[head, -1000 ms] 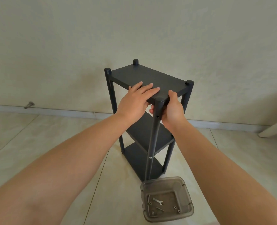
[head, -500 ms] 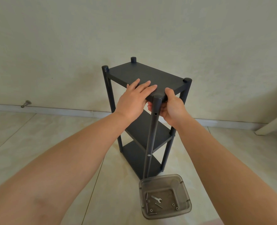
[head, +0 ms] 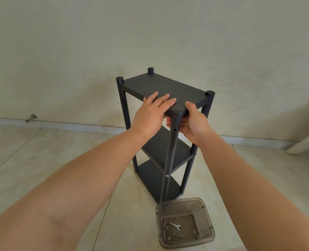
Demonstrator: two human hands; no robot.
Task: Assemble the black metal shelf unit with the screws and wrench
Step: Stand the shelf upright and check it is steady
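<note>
Little has shifted since the earlier frame: the left hand [head: 151,115] still presses flat-fingered on the top board of the black three-tier metal shelf unit [head: 165,134] standing on the tiled floor, while the right hand [head: 193,123] grasps the board's near corner, apparently seating it against the screwless front post [head: 171,153].

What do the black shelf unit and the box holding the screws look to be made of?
Black three-tier shelf unit: matte black, evenly coated, likely painted metal; the boards could be laminate. Smoky see-through rectangular box: translucent grey plastic, floor visible through its walls. Small wrench inside: bright bare metal.
</note>
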